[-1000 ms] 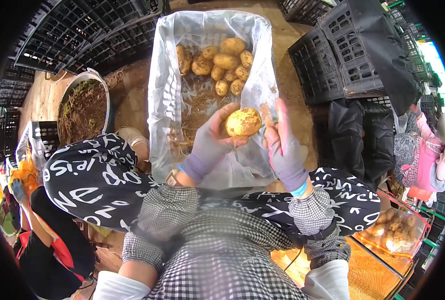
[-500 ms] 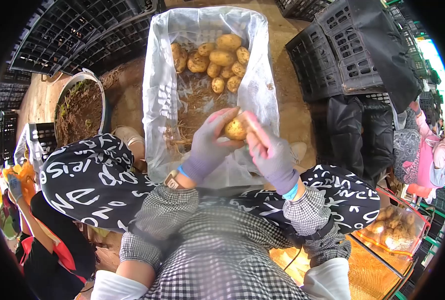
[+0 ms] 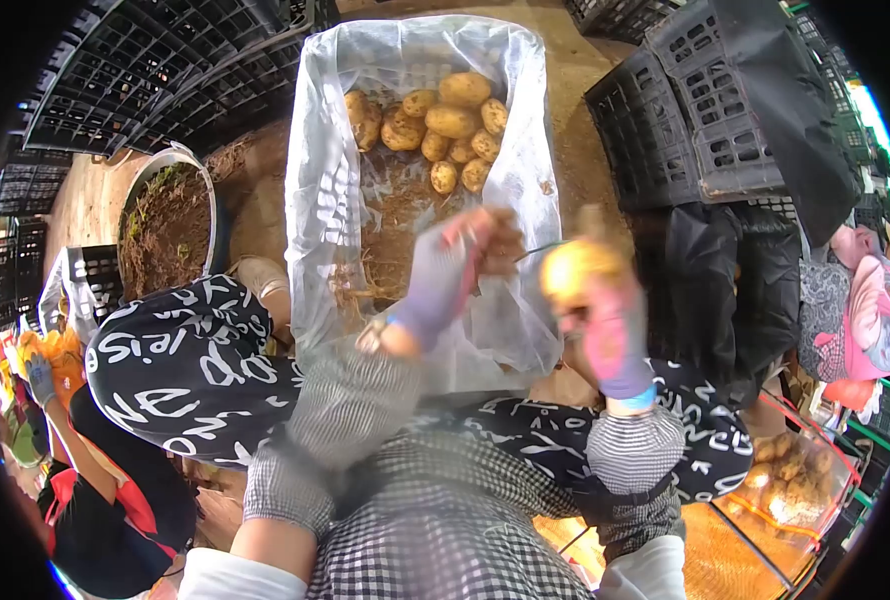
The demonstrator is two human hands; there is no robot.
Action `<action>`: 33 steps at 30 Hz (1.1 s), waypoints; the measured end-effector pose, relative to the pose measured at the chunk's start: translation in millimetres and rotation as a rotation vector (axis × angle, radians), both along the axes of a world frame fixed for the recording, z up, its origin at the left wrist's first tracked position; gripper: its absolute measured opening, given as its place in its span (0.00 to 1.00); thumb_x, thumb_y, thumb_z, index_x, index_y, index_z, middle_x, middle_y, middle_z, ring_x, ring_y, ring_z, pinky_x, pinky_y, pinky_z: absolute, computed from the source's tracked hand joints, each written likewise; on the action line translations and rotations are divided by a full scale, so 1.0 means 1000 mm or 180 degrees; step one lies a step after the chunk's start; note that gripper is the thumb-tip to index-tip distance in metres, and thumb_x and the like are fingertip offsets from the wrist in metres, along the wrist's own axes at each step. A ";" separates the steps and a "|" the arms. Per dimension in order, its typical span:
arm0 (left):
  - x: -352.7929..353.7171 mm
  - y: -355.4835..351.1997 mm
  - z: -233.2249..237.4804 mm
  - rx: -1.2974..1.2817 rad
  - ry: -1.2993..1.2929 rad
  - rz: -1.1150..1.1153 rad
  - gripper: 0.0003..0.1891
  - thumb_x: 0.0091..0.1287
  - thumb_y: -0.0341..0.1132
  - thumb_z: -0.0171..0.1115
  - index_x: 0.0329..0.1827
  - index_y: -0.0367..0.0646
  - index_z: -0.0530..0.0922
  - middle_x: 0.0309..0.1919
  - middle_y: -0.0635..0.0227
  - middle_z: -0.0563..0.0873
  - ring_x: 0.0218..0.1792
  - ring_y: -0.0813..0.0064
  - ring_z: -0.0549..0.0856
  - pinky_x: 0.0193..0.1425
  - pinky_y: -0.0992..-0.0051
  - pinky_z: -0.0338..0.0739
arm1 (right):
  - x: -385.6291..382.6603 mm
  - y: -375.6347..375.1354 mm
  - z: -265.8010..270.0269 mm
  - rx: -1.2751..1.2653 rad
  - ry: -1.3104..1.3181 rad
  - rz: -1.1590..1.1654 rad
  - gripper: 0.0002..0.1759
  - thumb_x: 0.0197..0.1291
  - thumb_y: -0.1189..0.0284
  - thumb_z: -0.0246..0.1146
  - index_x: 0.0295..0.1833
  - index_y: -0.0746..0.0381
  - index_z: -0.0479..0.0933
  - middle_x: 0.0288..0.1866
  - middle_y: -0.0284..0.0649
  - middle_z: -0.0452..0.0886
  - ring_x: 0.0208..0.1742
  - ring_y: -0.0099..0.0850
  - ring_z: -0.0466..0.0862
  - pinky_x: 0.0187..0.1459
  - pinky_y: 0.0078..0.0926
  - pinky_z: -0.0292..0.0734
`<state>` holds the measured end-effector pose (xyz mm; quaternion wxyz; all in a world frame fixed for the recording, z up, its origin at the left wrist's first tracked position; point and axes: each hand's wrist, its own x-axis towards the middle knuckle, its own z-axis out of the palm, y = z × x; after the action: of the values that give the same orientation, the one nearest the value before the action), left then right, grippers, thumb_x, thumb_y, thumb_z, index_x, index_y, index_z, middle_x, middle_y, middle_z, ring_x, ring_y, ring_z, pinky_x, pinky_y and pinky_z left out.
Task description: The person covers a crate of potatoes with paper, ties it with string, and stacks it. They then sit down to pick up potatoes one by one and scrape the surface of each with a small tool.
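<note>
A crate lined with translucent plastic [image 3: 315,200] stands in front of me, with several potatoes [image 3: 451,122] heaped toward its far end and loose soil on its bottom. Over the crate's near half is my left hand [image 3: 455,260], gloved and smeared by motion; whether its fingers hold anything is hidden. My right hand [image 3: 610,320], also gloved and blurred, is beyond the crate's right edge, closed on a potato [image 3: 577,273]. A thin dark strand stretches between the two hands.
Left of the crate stands a round tub [image 3: 211,200] holding soil and plant scraps. Black crates [image 3: 170,75] are at the upper left, more crates [image 3: 710,110] at the right. A bag of potatoes [image 3: 790,475] lies lower right. Another person's gloved hand [image 3: 40,380] shows at the far left.
My hands, formerly together around the potato, have moved apart. My right hand has carried the potato rightward past the crate's edge. My left hand has moved slightly right.
</note>
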<state>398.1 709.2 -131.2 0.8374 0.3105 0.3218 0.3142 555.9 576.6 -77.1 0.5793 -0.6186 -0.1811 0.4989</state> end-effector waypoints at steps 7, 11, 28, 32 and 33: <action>0.051 0.091 -0.202 0.1314 0.3599 0.0048 0.29 0.60 0.45 0.69 0.60 0.37 0.74 0.52 0.49 0.80 0.53 0.52 0.81 0.56 0.63 0.78 | 0.227 -0.112 -0.070 0.1083 -0.0357 -0.2240 0.16 0.70 0.67 0.58 0.58 0.64 0.75 0.54 0.43 0.81 0.52 0.30 0.80 0.53 0.24 0.79; 0.067 0.124 -0.239 0.1774 0.4210 -0.0434 0.38 0.54 0.44 0.74 0.66 0.39 0.69 0.62 0.43 0.74 0.64 0.48 0.74 0.65 0.59 0.72 | 0.231 -0.115 -0.058 0.0980 -0.0309 -0.2932 0.18 0.70 0.71 0.57 0.61 0.68 0.73 0.58 0.46 0.80 0.57 0.31 0.80 0.62 0.30 0.76; 0.079 0.079 -0.010 0.5310 0.1092 0.0182 0.24 0.59 0.36 0.64 0.61 0.47 0.77 0.52 0.58 0.81 0.49 0.55 0.83 0.53 0.59 0.78 | 0.015 0.031 -0.008 0.0003 -0.0025 -0.0361 0.21 0.72 0.56 0.54 0.57 0.61 0.73 0.45 0.39 0.82 0.36 0.28 0.80 0.35 0.24 0.75; 0.107 0.154 -0.102 0.4052 0.3039 -0.0575 0.24 0.58 0.29 0.60 0.61 0.43 0.71 0.53 0.53 0.78 0.43 0.51 0.85 0.45 0.53 0.80 | 0.030 0.031 -0.006 0.0128 0.0976 -0.0944 0.24 0.69 0.51 0.54 0.56 0.60 0.76 0.45 0.38 0.82 0.37 0.28 0.81 0.33 0.28 0.78; 0.117 0.168 -0.123 0.4074 0.3458 -0.1098 0.23 0.60 0.28 0.58 0.61 0.42 0.70 0.52 0.52 0.77 0.40 0.51 0.86 0.41 0.53 0.81 | 0.032 0.033 -0.004 0.0119 0.0997 -0.0937 0.25 0.69 0.51 0.55 0.57 0.60 0.75 0.45 0.37 0.82 0.37 0.28 0.81 0.32 0.28 0.78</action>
<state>514.7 877.4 -254.3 0.2666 0.8755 0.3874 0.1112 587.9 610.1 -81.4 0.6783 -0.5425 -0.0058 0.4955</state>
